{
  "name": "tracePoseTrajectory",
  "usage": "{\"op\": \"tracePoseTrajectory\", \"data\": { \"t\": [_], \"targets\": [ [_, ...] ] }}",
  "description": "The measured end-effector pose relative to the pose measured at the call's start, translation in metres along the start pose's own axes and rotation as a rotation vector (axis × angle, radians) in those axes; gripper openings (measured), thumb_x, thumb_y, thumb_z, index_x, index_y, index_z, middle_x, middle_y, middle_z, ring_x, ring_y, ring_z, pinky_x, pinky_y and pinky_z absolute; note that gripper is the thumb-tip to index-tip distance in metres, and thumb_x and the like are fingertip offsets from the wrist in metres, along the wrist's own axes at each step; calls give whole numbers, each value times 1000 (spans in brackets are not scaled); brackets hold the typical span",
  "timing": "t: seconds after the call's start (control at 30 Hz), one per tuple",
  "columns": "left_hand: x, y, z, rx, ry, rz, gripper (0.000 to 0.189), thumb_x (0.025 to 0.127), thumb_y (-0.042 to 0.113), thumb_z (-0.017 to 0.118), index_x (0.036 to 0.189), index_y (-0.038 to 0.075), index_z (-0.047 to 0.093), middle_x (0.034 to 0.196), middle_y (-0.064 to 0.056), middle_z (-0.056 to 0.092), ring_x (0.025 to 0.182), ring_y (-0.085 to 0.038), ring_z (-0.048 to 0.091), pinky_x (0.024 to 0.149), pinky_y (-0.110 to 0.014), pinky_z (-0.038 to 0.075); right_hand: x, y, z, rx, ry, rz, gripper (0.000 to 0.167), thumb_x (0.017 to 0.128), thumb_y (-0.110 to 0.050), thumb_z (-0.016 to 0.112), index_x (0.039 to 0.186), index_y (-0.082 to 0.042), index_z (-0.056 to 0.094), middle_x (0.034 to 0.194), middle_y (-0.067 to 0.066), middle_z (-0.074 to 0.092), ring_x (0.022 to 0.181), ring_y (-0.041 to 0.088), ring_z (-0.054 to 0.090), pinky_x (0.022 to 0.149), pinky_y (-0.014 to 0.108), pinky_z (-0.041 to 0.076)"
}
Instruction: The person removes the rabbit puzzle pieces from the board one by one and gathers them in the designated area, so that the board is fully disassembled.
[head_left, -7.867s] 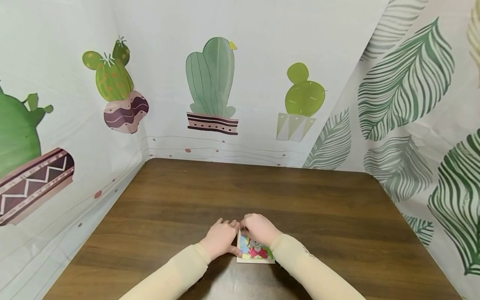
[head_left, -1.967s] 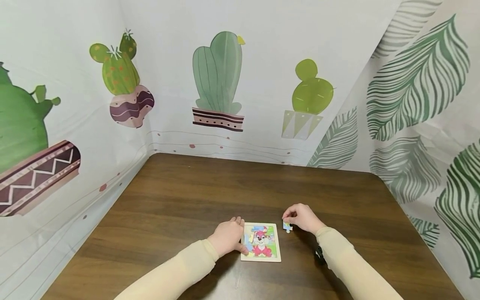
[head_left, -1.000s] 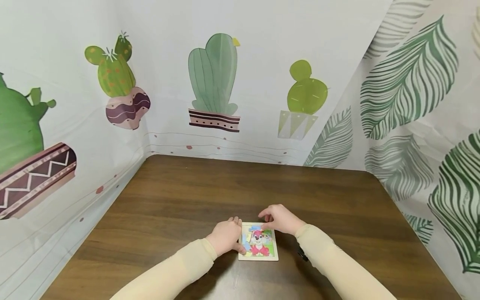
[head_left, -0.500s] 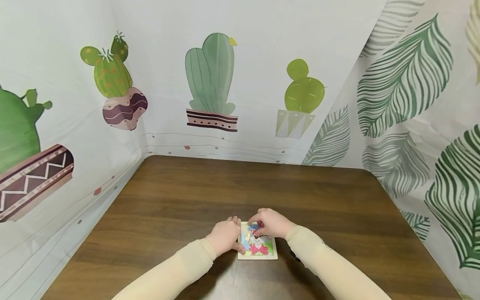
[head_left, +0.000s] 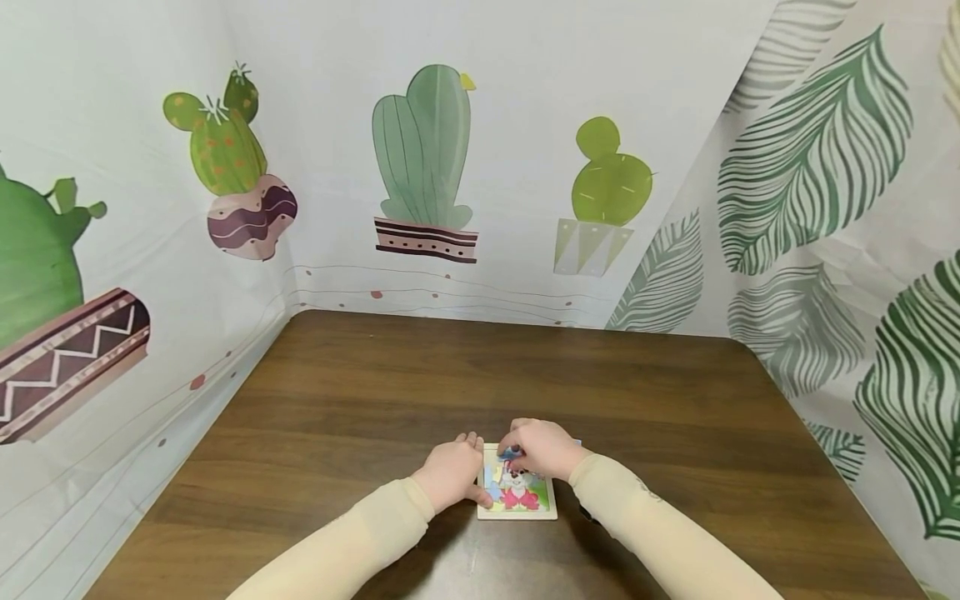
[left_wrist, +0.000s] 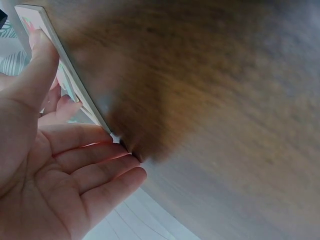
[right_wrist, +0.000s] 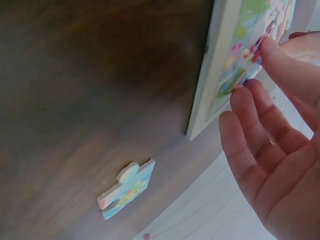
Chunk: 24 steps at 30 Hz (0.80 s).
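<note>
Wood-grain tabletop (head_left: 420, 375) bears the framed jigsaw (head_left: 519, 493), touched by the straight-fingered left hand (head_left: 452, 475); the right hand (head_left: 549, 447), earlier beside the jigsaw, now pinches a blue piece (head_left: 510, 454) over its far part.

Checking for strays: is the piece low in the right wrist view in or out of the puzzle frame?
Out: the piece lies on the table, apart from the puzzle frame, with a gap between them.

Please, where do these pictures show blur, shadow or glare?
Head view: pale glare on the near table, dark shadows beside both sleeves. Left wrist view: the table looks smeared, with a dark shadow beyond the left hand. Right wrist view: soft focus, table dark toward the top, loose piece recognizable.
</note>
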<state>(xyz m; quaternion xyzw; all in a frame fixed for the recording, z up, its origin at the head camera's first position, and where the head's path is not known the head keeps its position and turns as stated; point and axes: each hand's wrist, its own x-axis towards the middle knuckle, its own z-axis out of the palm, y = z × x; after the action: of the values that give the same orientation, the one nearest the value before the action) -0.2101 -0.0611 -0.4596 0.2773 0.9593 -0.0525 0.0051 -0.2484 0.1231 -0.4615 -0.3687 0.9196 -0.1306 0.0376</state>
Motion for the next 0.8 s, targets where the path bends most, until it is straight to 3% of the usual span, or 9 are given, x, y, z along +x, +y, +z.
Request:
{"op": "tracePoseTrajectory", "data": {
  "t": [0.47,0.63,0.8],
  "targets": [
    [-1,0,-2,-23,14,13,92,61,61,76,121,-5,61,120,-17,63,112,-27,61,82,-29,54,1,-4,1,67,3,25,21,77,-13,79,92,-15,65,88,-2,56,78,11,55,73,28,51],
    [0,0,-1,-31,-2,2,93,61,62,76,123,-6,59,123,-17,62,114,-27,59,83,-30,54,1,-2,2,85,0,85,26,78,-16,78,98,-14,62,87,-4,54,75,9,51,69,27,48],
    [2,0,1,-39,-38,-15,94,62,62,75,126,-5,57,127,-17,60,117,-27,57,88,-30,52,-1,0,1,88,7,94,19,78,-19,78,92,-13,66,82,-6,53,69,7,48,65,25,46]
  ]
}}
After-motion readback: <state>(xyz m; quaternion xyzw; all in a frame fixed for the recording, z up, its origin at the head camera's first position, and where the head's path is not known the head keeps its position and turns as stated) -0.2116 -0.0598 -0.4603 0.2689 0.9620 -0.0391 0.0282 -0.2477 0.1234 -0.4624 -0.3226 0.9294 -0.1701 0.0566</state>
